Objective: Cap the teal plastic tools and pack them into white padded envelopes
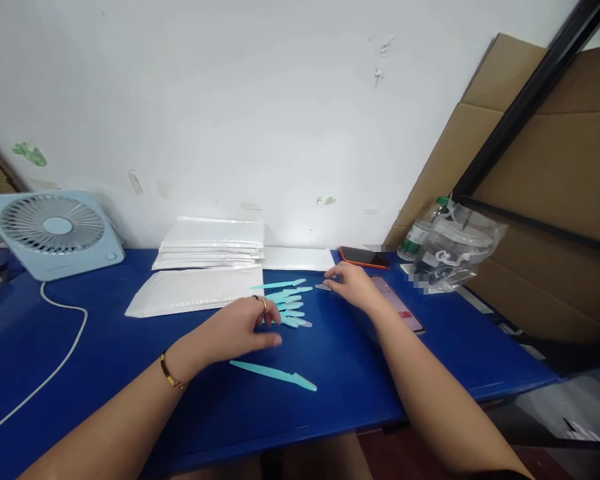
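Several turquoise eyebrow razors (291,305) lie fanned out in a pile on the blue table. My left hand (247,327) is over the near left side of this pile, its fingers bent and its thumb stretched apart; the pile is partly hidden beneath it. A single turquoise razor (273,375) lies apart, nearer to me. Right of the pile, my right hand (353,283) has thumb and fingertips together at the end of a small clear plastic cap (323,287). Another clear cap (306,324) shows at the pile's near edge.
White padded envelopes (210,235) are stacked by the wall, with one loose envelope (195,291) in front. A blue fan (57,230) with a white cable stands left. Two phones, one orange-edged (365,257), one lit (395,303), lie right, near a bottle (415,237) and a bagged cup (455,247).
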Demonstrator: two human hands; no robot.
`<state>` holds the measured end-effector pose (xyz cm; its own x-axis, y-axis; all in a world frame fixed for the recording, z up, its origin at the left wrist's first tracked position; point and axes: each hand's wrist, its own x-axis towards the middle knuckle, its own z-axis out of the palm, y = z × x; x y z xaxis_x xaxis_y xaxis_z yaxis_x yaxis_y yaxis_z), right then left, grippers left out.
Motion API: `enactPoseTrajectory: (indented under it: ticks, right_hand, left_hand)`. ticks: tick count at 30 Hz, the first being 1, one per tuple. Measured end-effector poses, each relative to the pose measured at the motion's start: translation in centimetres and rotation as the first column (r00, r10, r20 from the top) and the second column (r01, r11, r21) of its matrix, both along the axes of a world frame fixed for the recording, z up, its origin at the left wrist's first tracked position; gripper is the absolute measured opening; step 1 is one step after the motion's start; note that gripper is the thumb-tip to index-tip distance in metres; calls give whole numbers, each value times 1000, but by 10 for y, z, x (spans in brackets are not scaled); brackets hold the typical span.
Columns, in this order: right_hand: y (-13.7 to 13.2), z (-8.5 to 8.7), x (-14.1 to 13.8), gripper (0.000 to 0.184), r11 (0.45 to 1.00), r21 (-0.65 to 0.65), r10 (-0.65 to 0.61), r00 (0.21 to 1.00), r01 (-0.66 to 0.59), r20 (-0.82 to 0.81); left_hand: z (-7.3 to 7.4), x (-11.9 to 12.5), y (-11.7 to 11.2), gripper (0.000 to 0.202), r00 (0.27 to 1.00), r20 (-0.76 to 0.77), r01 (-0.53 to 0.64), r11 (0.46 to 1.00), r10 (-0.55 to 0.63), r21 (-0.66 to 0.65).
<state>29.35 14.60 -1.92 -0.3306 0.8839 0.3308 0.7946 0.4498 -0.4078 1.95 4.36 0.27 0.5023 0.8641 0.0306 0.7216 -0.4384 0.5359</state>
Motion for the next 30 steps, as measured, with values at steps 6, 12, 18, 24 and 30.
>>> enactPoseTrajectory:
  ticks: [6, 12, 18, 24, 30]
  right_hand:
    - [1, -12, -15, 5, 999, -42, 23, 973, -14, 229]
    - [-13, 3, -18, 20, 940, -226, 158, 912, -256, -378]
    - [-31, 18, -23, 29, 831, -265, 246, 750, -490, -614]
    - [-33, 11, -31, 28, 824, -301, 228, 767, -480, -600]
    - [-38, 0, -43, 31, 784, -319, 307, 779, -532, -546]
  left_hand:
    - [-3, 7, -15, 11, 977, -142, 147, 986, -157, -76]
    - [-7, 3, 3, 13, 991, 36, -127, 992, 126, 10]
    - [-7, -3, 13, 16, 961, 144, -237, 971, 237, -16]
    - [-5, -2, 11, 17, 960, 161, -229, 973, 229, -24]
    - [-10, 3, 14, 19, 969, 116, -222, 974, 217, 39]
